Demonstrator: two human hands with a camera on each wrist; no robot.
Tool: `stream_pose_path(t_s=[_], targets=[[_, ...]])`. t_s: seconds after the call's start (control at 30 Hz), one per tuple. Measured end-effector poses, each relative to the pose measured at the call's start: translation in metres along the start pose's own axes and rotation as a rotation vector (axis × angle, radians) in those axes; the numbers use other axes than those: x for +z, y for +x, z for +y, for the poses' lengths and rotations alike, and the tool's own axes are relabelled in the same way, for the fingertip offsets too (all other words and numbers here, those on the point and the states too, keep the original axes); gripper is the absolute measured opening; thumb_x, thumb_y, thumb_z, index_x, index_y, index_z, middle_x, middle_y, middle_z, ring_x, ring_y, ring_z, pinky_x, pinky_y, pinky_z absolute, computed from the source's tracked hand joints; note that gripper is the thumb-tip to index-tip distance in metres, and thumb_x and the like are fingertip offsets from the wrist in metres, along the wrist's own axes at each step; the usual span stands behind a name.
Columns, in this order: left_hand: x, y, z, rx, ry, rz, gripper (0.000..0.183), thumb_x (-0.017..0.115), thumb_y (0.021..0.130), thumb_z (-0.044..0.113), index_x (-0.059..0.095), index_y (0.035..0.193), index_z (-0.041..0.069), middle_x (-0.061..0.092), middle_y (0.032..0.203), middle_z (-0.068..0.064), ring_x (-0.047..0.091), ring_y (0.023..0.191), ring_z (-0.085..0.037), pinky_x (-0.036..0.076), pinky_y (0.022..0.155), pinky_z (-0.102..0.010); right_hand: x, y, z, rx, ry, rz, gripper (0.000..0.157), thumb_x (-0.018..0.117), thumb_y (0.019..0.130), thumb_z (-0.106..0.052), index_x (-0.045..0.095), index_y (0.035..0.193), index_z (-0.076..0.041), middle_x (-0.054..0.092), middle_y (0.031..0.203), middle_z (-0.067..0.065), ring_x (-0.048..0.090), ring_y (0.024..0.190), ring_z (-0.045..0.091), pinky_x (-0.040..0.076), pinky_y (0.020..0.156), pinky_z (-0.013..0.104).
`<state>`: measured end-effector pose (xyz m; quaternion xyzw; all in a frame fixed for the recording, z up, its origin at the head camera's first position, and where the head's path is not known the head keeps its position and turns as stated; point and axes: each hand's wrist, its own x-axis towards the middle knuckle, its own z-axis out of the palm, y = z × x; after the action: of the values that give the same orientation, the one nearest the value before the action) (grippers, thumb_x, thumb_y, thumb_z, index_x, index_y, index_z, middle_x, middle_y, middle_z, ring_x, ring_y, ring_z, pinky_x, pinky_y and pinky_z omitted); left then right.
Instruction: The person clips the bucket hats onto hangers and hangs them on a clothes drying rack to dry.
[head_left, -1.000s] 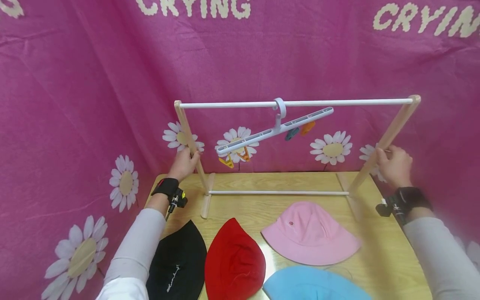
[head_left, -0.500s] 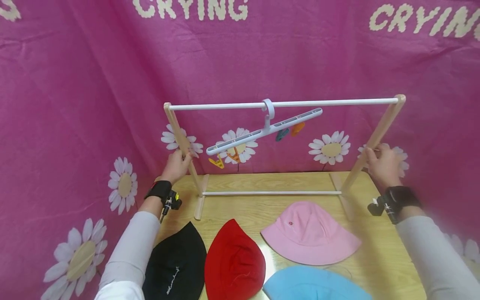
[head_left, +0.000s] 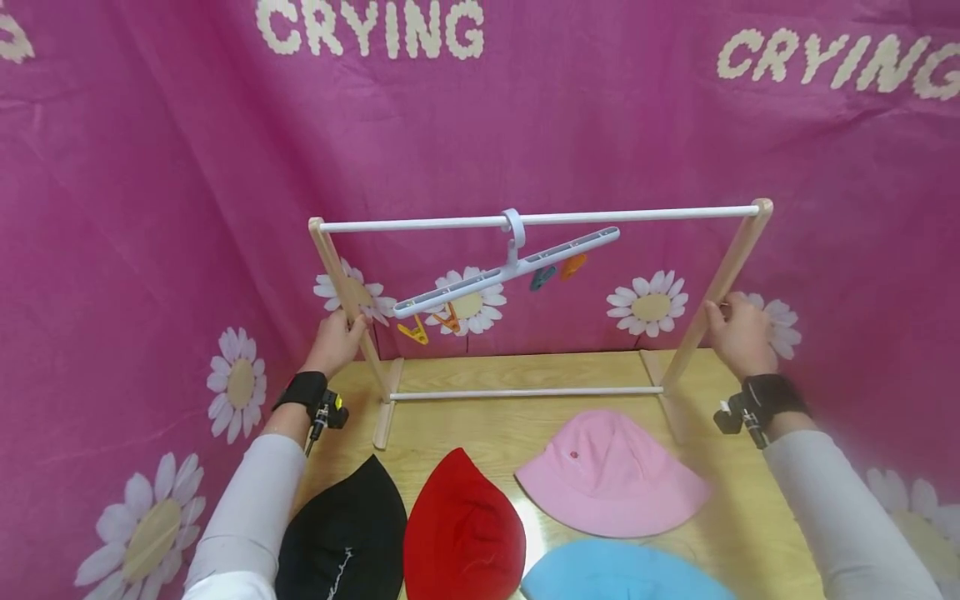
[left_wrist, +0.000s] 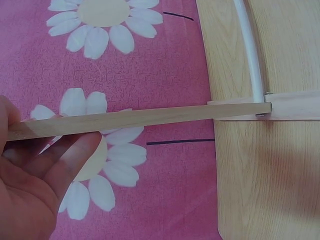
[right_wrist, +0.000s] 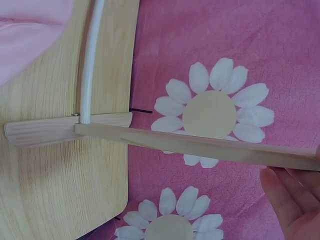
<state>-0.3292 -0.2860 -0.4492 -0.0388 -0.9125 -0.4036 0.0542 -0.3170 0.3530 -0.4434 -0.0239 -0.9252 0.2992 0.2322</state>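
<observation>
A small garment rack (head_left: 525, 392) with wooden side posts and white rods stands toward the back of the table. My left hand (head_left: 333, 343) grips its left post (left_wrist: 130, 119), thumb on one side and fingers on the other. On the right post (right_wrist: 200, 145), my right hand (head_left: 741, 337) holds at about the same height. From the top rod hangs a pale hanger (head_left: 480, 279) by its hook, turned at an angle to the rod. Yellow and orange clips (head_left: 447, 318) are on its left arm; a grey-blue clip (head_left: 542, 277) and another orange clip (head_left: 573, 267) are on the right.
In front of the rack lie a black bucket hat (head_left: 348, 529), a red one (head_left: 465, 533), a pink one (head_left: 611, 479) and a light blue one (head_left: 622, 575), partly out of frame. A pink curtain (head_left: 555, 125) with daisies rises behind the wooden table (head_left: 450, 425).
Both hands and the rack have shifted left along the table, the hanger travelling with it. The hats have kept their places; the head view has tilted slightly.
</observation>
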Motion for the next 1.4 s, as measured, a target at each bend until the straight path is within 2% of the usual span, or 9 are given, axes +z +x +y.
stream_pose_path(t_s=[0.2,0.43,0.73,0.87,0.97,1.03,1.13,1.23,1.4], targets=[[-0.001,-0.002,0.0,-0.001,-0.007,-0.007,0.039,0.047,0.112,0.023,0.058,0.134,-0.007,0.068,0.123,-0.029,0.069,0.108,-0.039,0.054,0.071,-0.038,0.006,0.001,0.006,-0.022,-0.001,0.027,0.039,0.054,0.108,-0.025,0.064,0.115,0.011,0.069,0.111,0.037,0.064,0.104,0.06,0.045,0.09,0.068],[-0.001,-0.003,0.0,0.01,-0.006,-0.008,0.038,0.047,0.112,0.023,0.058,0.134,-0.007,0.068,0.122,-0.029,0.069,0.106,-0.04,0.051,0.064,-0.035,0.007,0.003,0.007,-0.028,-0.013,0.039,0.039,0.055,0.107,-0.025,0.065,0.115,0.011,0.07,0.11,0.036,0.063,0.103,0.06,0.043,0.09,0.067],[0.003,-0.002,-0.002,0.029,0.013,0.03,0.037,0.045,0.112,0.023,0.059,0.13,-0.007,0.07,0.121,-0.027,0.07,0.104,-0.038,0.051,0.065,-0.035,0.008,0.001,0.004,0.002,-0.011,0.059,0.037,0.056,0.107,-0.025,0.065,0.114,0.01,0.069,0.111,0.036,0.059,0.106,0.062,0.038,0.09,0.068],[0.006,-0.004,-0.002,0.044,0.053,0.084,0.032,0.046,0.112,0.022,0.058,0.121,-0.006,0.069,0.099,-0.025,0.07,0.09,-0.036,0.05,0.062,-0.035,0.009,0.002,0.003,0.017,-0.012,0.053,0.039,0.054,0.108,-0.027,0.065,0.114,0.009,0.069,0.113,0.035,0.059,0.107,0.062,0.038,0.089,0.068],[0.008,-0.007,-0.002,0.054,0.095,0.138,0.029,0.047,0.112,0.025,0.055,0.11,-0.004,0.061,0.081,-0.017,0.067,0.077,-0.033,0.049,0.058,-0.034,0.008,0.003,0.001,0.02,-0.012,0.042,0.04,0.053,0.108,-0.03,0.064,0.114,0.009,0.069,0.115,0.035,0.059,0.108,0.062,0.038,0.089,0.069],[0.008,-0.01,-0.002,0.057,0.113,0.157,0.03,0.048,0.111,0.026,0.055,0.106,-0.003,0.059,0.077,-0.016,0.065,0.072,-0.033,0.047,0.056,-0.035,0.006,0.004,0.0,0.009,0.002,0.033,0.041,0.052,0.109,-0.03,0.065,0.113,0.009,0.069,0.115,0.036,0.06,0.108,0.062,0.039,0.091,0.069],[0.008,-0.015,-0.003,0.059,0.127,0.158,0.03,0.051,0.11,0.027,0.056,0.111,-0.004,0.066,0.084,-0.018,0.069,0.077,-0.033,0.05,0.06,-0.036,0.004,0.002,-0.001,0.002,0.031,0.004,0.044,0.049,0.11,-0.03,0.064,0.117,0.011,0.067,0.117,0.038,0.06,0.11,0.061,0.04,0.094,0.069],[0.008,-0.021,-0.004,0.064,0.114,0.136,0.033,0.053,0.11,0.027,0.055,0.123,-0.003,0.073,0.101,-0.023,0.073,0.088,-0.036,0.056,0.068,-0.041,0.002,-0.001,-0.004,0.024,0.064,-0.025,0.05,0.047,0.111,-0.033,0.062,0.124,0.013,0.065,0.12,0.04,0.06,0.115,0.059,0.042,0.098,0.069],[0.007,-0.032,-0.005,0.069,0.1,0.121,0.036,0.056,0.108,0.026,0.053,0.132,0.0,0.073,0.121,-0.024,0.072,0.106,-0.039,0.057,0.08,-0.05,0.001,-0.011,-0.013,0.069,0.12,-0.015,0.052,0.054,0.108,-0.034,0.057,0.135,0.011,0.064,0.129,0.037,0.062,0.12,0.054,0.045,0.104,0.064]])
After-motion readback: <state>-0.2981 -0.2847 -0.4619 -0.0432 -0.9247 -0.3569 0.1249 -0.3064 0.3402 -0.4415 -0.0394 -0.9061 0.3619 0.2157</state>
